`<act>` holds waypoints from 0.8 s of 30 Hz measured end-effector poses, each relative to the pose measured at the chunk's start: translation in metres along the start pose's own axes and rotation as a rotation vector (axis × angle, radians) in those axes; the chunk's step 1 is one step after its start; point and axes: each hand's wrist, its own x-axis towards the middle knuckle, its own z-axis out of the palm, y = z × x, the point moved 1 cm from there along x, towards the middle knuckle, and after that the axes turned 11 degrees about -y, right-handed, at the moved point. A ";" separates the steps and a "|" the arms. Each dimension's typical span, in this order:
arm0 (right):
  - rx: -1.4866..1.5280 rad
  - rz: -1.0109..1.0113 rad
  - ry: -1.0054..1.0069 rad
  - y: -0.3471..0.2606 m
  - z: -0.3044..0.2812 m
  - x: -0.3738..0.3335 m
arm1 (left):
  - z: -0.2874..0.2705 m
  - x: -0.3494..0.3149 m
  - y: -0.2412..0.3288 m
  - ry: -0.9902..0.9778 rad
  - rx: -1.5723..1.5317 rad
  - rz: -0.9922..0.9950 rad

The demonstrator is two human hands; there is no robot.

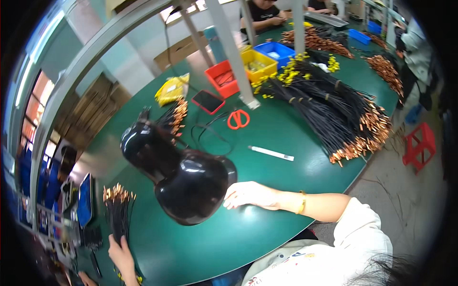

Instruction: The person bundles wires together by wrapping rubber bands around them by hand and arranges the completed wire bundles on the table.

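My left hand is closed round a bundle of black wires with bare copper ends, at the table's left side. The copper tips point away from me, and a few yellow ends show below the hand. Near the middle, my right hand has its fingers curled together against the lower right edge of a glossy black rounded housing. Whatever those fingertips may pinch is hidden. The housing covers part of the green table. Behind it lies another copper-tipped wire bundle.
Orange scissors, a white pen-like stick and a phone lie beyond. Large wire bundles fill the right. Red, yellow and blue bins stand by a metal post. A red stool is on the floor.
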 end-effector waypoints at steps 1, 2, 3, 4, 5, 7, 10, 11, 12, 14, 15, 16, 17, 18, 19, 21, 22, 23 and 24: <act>-0.028 0.018 0.010 0.001 -0.002 0.000 | 0.004 0.011 -0.018 -0.013 0.158 -0.059; -0.059 0.034 0.022 -0.002 -0.003 0.000 | 0.004 0.021 -0.013 -0.019 0.313 -0.114; -0.039 0.037 0.038 -0.005 -0.003 -0.001 | 0.008 0.023 -0.007 -0.075 0.472 -0.157; -0.051 0.020 0.063 -0.008 -0.004 -0.003 | 0.017 0.027 0.003 -0.069 0.463 -0.125; -0.057 0.021 0.039 -0.009 -0.006 -0.003 | 0.030 0.030 0.010 -0.020 0.312 0.014; -0.060 0.008 0.000 -0.011 -0.006 -0.001 | 0.058 0.034 0.022 0.046 0.001 0.311; -0.346 -0.027 0.029 -0.030 -0.015 -0.012 | 0.095 0.023 0.071 0.020 -0.166 0.446; -0.587 -0.008 0.059 -0.047 -0.019 -0.020 | 0.111 0.023 0.075 0.093 -0.141 0.458; -0.710 -0.034 0.070 -0.060 -0.028 -0.029 | 0.120 0.021 0.080 0.060 -0.178 0.463; -1.043 0.021 0.172 -0.104 -0.046 -0.052 | 0.139 0.014 0.083 0.275 -0.106 0.548; -1.282 0.035 0.245 -0.123 -0.062 -0.063 | 0.125 0.001 0.104 0.188 -0.074 0.533; -1.520 0.052 0.314 -0.144 -0.078 -0.078 | 0.127 0.000 0.106 0.197 -0.124 0.561; -1.668 0.173 0.474 -0.164 -0.092 -0.093 | 0.134 0.001 0.099 0.202 -0.172 0.578; -1.804 0.301 0.627 -0.184 -0.105 -0.109 | 0.142 0.002 0.090 0.219 -0.281 0.578; -1.949 0.386 0.802 -0.199 -0.125 -0.128 | 0.145 0.003 0.088 0.275 -0.275 0.618; -2.107 0.525 1.138 -0.220 -0.170 -0.172 | 0.153 0.009 0.080 0.350 -0.316 0.611; -2.119 0.571 1.296 -0.222 -0.184 -0.192 | 0.159 0.012 0.074 0.365 -0.361 0.564; -2.117 0.578 1.307 -0.218 -0.187 -0.201 | 0.158 0.014 0.070 0.313 -0.388 0.481; -1.840 0.763 1.365 -0.214 -0.192 -0.211 | 0.158 0.015 0.070 0.311 -0.393 0.489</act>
